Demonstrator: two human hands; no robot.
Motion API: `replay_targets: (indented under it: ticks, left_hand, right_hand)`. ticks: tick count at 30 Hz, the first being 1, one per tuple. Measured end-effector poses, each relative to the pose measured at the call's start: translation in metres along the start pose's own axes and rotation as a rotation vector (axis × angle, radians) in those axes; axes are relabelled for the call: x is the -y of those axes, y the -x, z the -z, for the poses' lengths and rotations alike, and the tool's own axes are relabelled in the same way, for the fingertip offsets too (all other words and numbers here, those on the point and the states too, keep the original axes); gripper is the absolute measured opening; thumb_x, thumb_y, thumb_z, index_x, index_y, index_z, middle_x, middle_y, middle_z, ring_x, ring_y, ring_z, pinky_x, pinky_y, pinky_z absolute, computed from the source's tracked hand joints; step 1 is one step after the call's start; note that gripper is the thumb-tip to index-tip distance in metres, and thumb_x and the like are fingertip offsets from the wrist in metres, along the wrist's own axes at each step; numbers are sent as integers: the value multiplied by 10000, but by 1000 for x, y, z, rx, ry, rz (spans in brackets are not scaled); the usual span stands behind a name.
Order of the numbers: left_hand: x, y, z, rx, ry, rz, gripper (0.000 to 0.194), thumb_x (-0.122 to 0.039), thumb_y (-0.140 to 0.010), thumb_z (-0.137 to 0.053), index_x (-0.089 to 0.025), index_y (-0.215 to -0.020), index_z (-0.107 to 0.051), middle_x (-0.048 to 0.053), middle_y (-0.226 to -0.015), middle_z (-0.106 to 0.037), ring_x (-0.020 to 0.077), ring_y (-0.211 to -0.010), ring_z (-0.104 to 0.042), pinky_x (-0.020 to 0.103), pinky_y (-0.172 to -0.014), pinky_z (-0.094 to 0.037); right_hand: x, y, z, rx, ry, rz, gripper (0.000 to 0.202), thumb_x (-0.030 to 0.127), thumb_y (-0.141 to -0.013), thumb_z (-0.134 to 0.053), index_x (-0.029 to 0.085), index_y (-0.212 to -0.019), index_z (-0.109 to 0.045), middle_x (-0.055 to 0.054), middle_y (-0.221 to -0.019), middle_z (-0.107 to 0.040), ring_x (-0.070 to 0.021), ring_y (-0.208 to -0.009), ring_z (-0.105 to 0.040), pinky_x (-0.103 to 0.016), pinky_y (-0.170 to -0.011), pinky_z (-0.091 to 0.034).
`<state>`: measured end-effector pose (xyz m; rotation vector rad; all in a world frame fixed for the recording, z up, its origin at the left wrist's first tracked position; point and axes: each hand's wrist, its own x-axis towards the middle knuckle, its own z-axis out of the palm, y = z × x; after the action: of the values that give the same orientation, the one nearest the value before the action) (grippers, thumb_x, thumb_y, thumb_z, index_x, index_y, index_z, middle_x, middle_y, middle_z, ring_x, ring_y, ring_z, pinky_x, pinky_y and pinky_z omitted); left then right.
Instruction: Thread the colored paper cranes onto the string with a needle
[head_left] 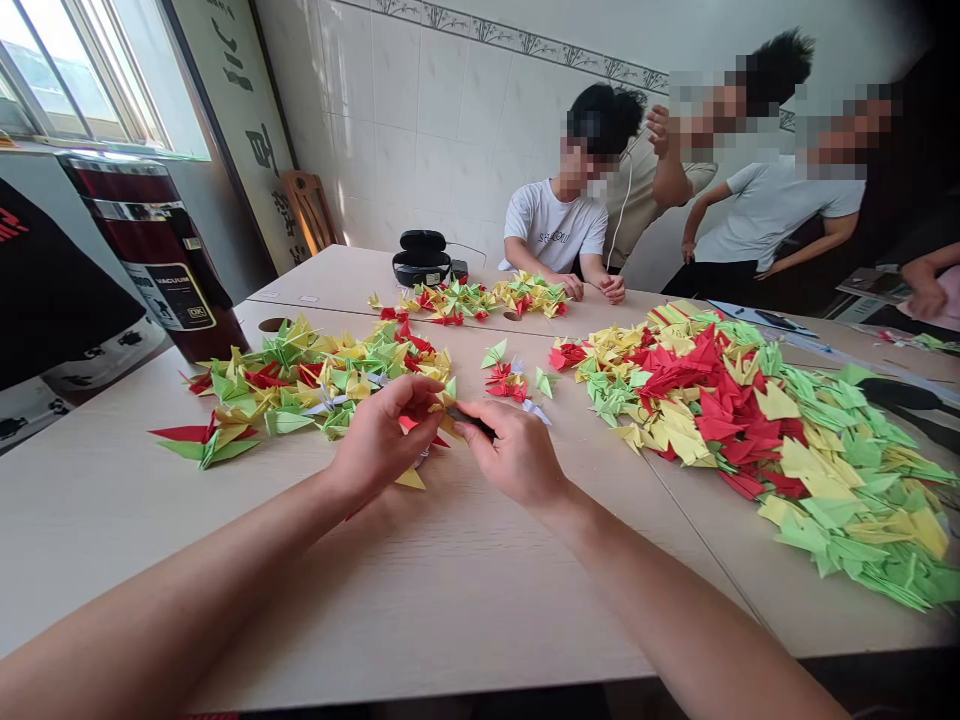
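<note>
Over the near part of the table, my left hand (386,435) is closed, its fingertips pinching a yellow folded paper piece (448,415). Red and yellow paper points stick out beneath that hand. My right hand (519,450) meets it from the other side, gripping a slim dark tool (474,420) whose tip reaches the yellow paper; its exact kind is hidden by the fingers. Just beyond my hands lie a few loose red folded papers (506,383) and a green one (494,354). A pile of mixed paper cranes (300,375) spreads behind my left hand.
To the right is a large heap of red, yellow and green folded papers (720,390). A dark red vacuum flask (161,260) stands at the left. Farther back are a black open case (421,262) and another paper pile (457,298), with a person in white (555,225) seated behind.
</note>
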<state>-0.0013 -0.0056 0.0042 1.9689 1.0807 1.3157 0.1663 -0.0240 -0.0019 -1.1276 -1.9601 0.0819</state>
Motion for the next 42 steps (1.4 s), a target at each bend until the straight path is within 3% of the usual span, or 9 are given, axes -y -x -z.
replay_targets:
  ticks: [20, 28, 32, 34, 40, 42]
  left_hand:
    - [-3, -1, 1, 42, -77, -12, 199, -217, -752, -555, -178, -945, -582, 24, -817, -636, 128, -728, -592, 252, -680, -498]
    - [-1, -5, 5, 7, 44, -3, 256, -252, -748, -584, -163, -987, -560, 40, -835, -623, 139, -761, -597, 261, -702, -504]
    - [-5, 0, 2, 110, 6, -25, 250, -246, -776, -545, -181, -1017, -550, 25, -797, -629, 131, -711, -599, 243, -639, -506]
    - [-5, 0, 2, 99, -80, -52, 235, -248, -784, -531, -184, -1008, -560, 35, -827, -640, 134, -713, -598, 253, -649, -504]
    - [6, -11, 13, 121, -297, -98, 152, -273, -781, -519, -188, -868, -611, 53, -862, -641, 173, -798, -597, 287, -699, -492]
    - [9, -13, 15, 152, -335, -88, 162, -283, -778, -515, -193, -863, -621, 55, -867, -641, 179, -797, -597, 296, -710, -488]
  right_hand:
    - [0, -1, 1, 37, 8, -39, 179, 227, -828, -542, 223, -942, -680, -33, -847, -715, -183, -767, -643, -295, -703, -486]
    - [7, -3, 5, -137, -246, -70, 311, 318, -756, -623, 206, -1045, -599, -37, -872, -668, -151, -718, -613, -262, -630, -501]
    - [5, -5, 2, -61, -254, -74, 120, 251, -743, -599, 187, -836, -641, -10, -720, -643, -134, -644, -574, -243, -599, -468]
    - [-6, -9, 3, -76, -273, -116, 109, 277, -746, -593, 175, -745, -633, 1, -653, -616, -125, -608, -550, -231, -570, -445]
    - [-83, -22, 16, -360, -233, -539, 228, 373, -680, -619, 144, -688, -616, -11, -640, -592, -132, -590, -513, -238, -533, -400]
    - [-102, -24, 18, -467, -280, -609, 268, 380, -649, -633, 136, -759, -627, -21, -682, -602, -139, -617, -520, -246, -550, -410]
